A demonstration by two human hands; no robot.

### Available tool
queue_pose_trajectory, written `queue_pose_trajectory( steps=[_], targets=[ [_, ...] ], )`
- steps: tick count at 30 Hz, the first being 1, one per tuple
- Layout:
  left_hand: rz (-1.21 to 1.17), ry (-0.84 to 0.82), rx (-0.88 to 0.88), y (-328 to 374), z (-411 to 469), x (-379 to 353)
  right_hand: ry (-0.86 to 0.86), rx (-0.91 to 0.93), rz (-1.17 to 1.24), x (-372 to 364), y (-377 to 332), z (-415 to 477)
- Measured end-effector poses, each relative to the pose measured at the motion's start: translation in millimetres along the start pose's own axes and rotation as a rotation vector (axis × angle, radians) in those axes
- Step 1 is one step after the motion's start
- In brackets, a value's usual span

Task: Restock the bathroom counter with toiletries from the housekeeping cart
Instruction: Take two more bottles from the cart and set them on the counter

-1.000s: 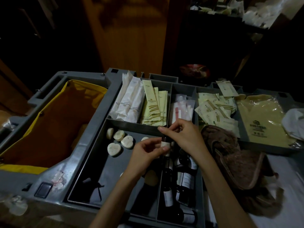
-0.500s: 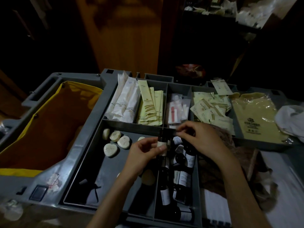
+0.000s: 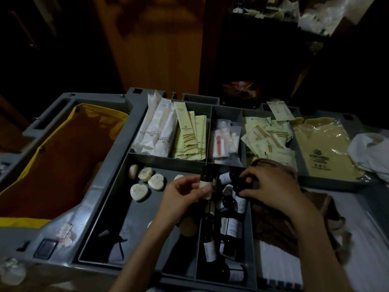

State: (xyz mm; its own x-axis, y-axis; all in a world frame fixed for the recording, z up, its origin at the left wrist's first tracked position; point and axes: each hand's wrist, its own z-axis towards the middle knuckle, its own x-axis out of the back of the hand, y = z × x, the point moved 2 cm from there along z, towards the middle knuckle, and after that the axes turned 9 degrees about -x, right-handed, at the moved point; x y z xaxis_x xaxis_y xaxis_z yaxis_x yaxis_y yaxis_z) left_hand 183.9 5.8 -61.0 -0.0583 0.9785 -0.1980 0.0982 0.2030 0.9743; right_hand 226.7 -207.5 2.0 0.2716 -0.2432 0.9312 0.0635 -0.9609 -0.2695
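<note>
While the left hand (image 3: 185, 197) pinches a small dark glass bottle with a white label (image 3: 205, 182) upright above the grey plastic cart tray (image 3: 117, 199), the right hand (image 3: 271, 188) curls its fingers around another dark bottle (image 3: 239, 193) in the narrow bottle compartment.

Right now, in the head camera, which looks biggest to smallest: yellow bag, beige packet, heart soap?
1. yellow bag
2. beige packet
3. heart soap, nearer the camera yet clearly smallest.

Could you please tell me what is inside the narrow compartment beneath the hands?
Small dark bottles with pale labels lie heaped in it; the hands and shadow cover the far end, so the count is unclear.
</note>
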Motion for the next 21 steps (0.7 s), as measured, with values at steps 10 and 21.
queue_pose_trajectory(
  steps=[10,21],
  targets=[
    [0.002,0.019,-0.009,1,-1,-1,0.105,0.062,-0.079,-21,-13,-4],
    [0.015,0.017,-0.010,1,0,-2,0.243,-0.055,-0.217,-40,-23,-6]
  ],
)
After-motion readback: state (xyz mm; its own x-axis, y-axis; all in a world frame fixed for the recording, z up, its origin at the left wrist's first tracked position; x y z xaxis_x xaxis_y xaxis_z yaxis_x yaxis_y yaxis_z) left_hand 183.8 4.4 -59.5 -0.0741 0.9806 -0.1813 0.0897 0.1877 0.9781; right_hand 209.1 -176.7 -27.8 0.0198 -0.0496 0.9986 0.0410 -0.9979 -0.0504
